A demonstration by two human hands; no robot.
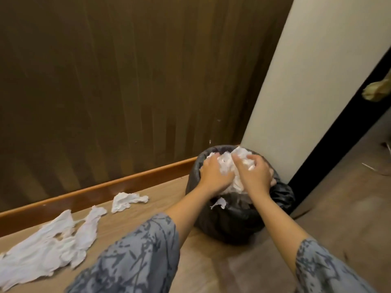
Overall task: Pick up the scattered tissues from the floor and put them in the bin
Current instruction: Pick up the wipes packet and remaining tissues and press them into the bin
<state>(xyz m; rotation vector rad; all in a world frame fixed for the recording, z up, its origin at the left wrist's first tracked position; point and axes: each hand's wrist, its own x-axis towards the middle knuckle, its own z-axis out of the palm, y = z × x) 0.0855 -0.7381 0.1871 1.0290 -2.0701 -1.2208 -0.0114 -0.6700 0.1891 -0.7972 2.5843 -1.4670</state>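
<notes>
Tissues (229, 172) heaped in bin (228, 220)

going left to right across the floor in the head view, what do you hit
large spread of tissues → small crumpled tissue → left hand → right hand, both pressing a tissue wad into the black-lined bin → black door frame
</notes>
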